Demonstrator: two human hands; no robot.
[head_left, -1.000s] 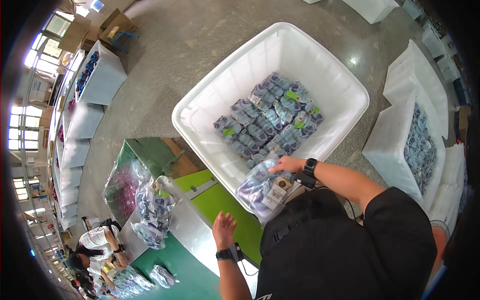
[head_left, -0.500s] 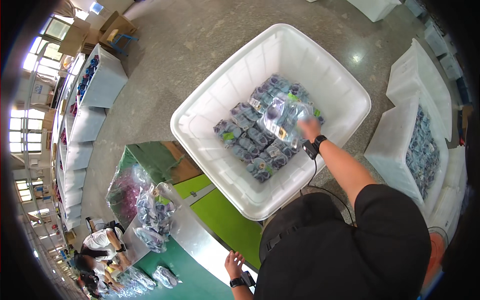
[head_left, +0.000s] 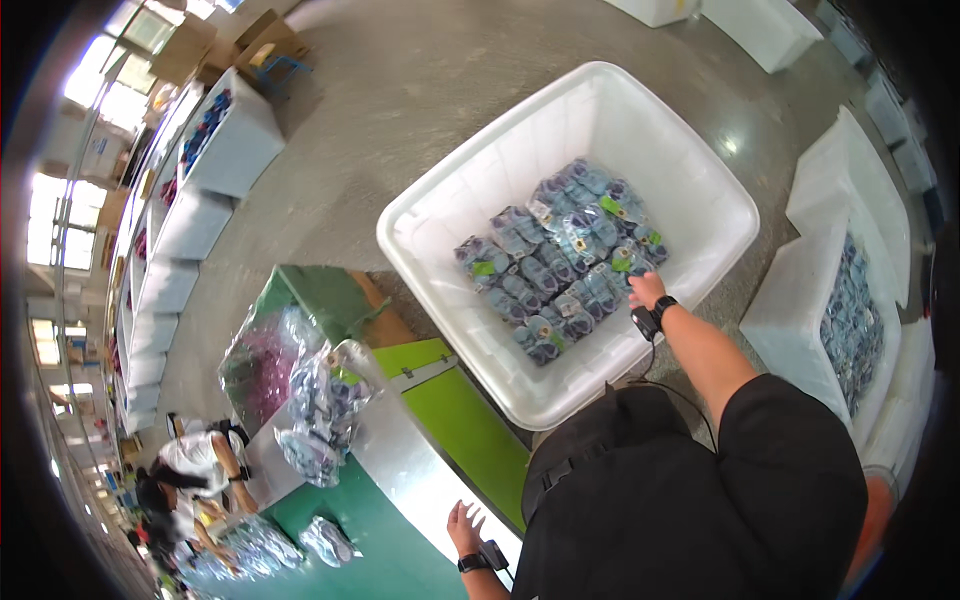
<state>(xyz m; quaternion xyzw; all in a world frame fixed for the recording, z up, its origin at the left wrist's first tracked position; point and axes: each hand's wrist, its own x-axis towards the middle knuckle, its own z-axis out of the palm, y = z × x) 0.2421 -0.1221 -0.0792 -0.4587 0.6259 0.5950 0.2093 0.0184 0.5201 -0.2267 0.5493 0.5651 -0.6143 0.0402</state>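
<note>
My right hand (head_left: 646, 290) reaches over the near right side of a large white plastic bin (head_left: 455, 350). Its fingers are partly bent, with nothing visible in them, close to a bagged pair of shoes (head_left: 600, 283). Several more blue-grey pairs in clear plastic bags, some with green tags, lie side by side on the bin floor. One bagged pair of shoes (head_left: 588, 236) rests on top of the others. Above the metal edge of the worktable (head_left: 400, 500), my left hand (head_left: 465, 527) is empty with its fingers spread.
Bagged shoes (head_left: 322, 410) are heaped at the table's far end, beside a green-lined box (head_left: 330, 300). A single bagged pair (head_left: 328, 541) lies on the green top. A co-worker (head_left: 200, 465) bends over the table at left. Another filled white bin (head_left: 785, 310) stands at right.
The bagged pair that my right hand held over the bin now lies on the pile. My right hand has drawn back toward the near right rim. The view has shifted slightly.
</note>
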